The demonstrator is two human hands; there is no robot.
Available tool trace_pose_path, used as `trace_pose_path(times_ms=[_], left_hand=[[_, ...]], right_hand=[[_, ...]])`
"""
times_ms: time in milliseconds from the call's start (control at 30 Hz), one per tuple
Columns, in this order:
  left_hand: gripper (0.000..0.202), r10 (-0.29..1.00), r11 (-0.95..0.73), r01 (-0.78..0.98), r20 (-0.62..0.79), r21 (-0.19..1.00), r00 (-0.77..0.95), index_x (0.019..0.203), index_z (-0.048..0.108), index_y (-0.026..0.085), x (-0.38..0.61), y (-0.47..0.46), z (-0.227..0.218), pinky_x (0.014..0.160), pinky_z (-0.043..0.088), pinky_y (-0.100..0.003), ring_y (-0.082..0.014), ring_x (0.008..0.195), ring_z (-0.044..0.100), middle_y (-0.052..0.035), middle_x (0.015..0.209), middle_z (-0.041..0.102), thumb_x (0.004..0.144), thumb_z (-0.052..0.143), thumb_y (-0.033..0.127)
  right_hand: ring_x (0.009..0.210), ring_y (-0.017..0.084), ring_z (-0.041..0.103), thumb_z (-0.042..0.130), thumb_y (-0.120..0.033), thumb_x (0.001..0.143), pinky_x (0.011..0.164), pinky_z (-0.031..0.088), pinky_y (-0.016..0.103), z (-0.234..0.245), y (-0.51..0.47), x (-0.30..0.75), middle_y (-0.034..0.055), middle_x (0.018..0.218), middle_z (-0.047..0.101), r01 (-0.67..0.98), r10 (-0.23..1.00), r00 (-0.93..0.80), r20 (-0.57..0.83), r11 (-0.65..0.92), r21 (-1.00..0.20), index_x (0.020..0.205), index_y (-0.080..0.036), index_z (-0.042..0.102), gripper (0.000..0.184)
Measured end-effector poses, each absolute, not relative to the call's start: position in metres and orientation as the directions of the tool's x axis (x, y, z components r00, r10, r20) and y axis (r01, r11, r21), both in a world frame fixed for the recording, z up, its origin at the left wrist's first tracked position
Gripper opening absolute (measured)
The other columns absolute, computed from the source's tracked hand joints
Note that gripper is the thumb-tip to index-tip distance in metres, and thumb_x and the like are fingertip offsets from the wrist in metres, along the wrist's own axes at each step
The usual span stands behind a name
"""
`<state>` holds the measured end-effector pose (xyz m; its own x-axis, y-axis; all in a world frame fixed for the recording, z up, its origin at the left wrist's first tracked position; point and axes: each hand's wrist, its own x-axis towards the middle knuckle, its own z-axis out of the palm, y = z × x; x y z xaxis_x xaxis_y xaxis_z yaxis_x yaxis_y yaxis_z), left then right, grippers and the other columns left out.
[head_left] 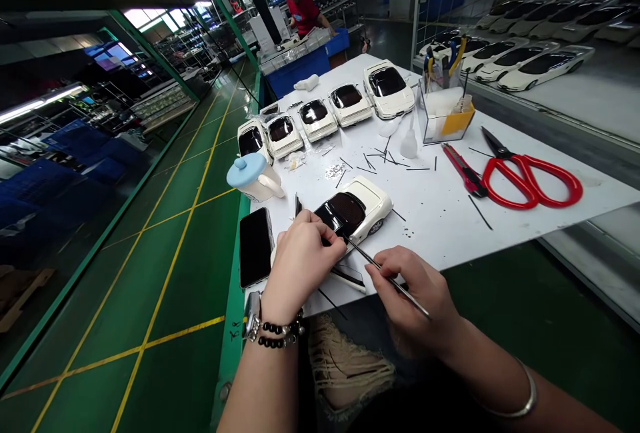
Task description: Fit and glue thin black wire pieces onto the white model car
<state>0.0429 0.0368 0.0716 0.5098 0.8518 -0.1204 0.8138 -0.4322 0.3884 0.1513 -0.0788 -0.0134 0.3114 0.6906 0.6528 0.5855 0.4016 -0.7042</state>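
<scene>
A white model car with black glass (357, 210) rests on the white table sheet (440, 213) near its front edge. My left hand (303, 260) is closed on the car's near end, its fingertips pinched at the black window. My right hand (413, 296) grips thin metal tweezers (385, 273) whose tip reaches the same spot by the left fingertips. Several thin black strips (380, 160) lie scattered on the sheet behind the car.
Several finished white cars (320, 116) stand in a row at the back. Red scissors (530, 176), a red utility knife (463, 170), a clear tool box (443, 113), a blue-lidded mug (253, 176) and a phone (255, 246) lie around. More car bodies (530, 63) fill shelves at right. A person in red (300, 6) works far off.
</scene>
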Motion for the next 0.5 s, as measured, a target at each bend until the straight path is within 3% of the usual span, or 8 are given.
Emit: trace_pose_path(times_ms=[100,233,400,500], left_hand=[[0.014,0.866,-0.396,0.806,-0.112,0.440,0.487,0.063,0.065,0.022,0.040,0.036,0.068,0.063,0.037,-0.027,-0.0123,0.071,0.051,0.0021,0.083,0.050,0.075,0.059,0.026],[0.014,0.895,-0.344,0.795,-0.081,0.499,0.438,0.061,0.063,0.021,0.038,0.034,0.062,0.065,0.039,-0.028,-0.0118,0.071,0.051,0.0024,0.085,0.048,0.074,0.060,0.025],[0.015,0.939,-0.298,0.821,-0.008,0.487,0.345,0.060,0.065,0.022,0.038,0.027,0.055,0.070,0.039,-0.031,-0.0145,0.078,0.052,0.0009,0.085,0.045,0.074,0.062,0.026],[0.016,0.949,-0.276,0.830,0.001,0.485,0.315,0.062,0.066,0.022,0.038,0.020,0.051,0.071,0.039,-0.032,-0.0165,0.082,0.052,-0.0004,0.086,0.045,0.077,0.061,0.027]], right_hand=[[0.070,0.014,0.052,0.051,-0.002,0.084,0.063,0.045,0.028,-0.013,-0.077,0.152,0.0015,0.076,0.052,0.618,0.681,0.273,0.679,0.416,-0.667,0.084,-0.021,0.040,0.023],[0.072,0.013,0.054,0.052,-0.005,0.085,0.065,0.046,0.026,-0.012,-0.076,0.155,0.0017,0.079,0.055,0.603,0.695,0.320,0.644,0.375,-0.704,0.084,-0.021,0.042,0.020],[0.062,0.008,0.051,0.057,-0.009,0.083,0.058,0.043,0.021,-0.006,-0.078,0.158,-0.0020,0.072,0.055,0.593,0.694,0.395,0.602,0.308,-0.744,0.080,-0.021,0.044,0.018],[0.055,0.006,0.046,0.061,-0.014,0.081,0.052,0.040,0.019,-0.005,-0.079,0.160,-0.0033,0.070,0.054,0.466,0.697,0.517,0.496,0.257,-0.847,0.077,-0.020,0.045,0.018]])
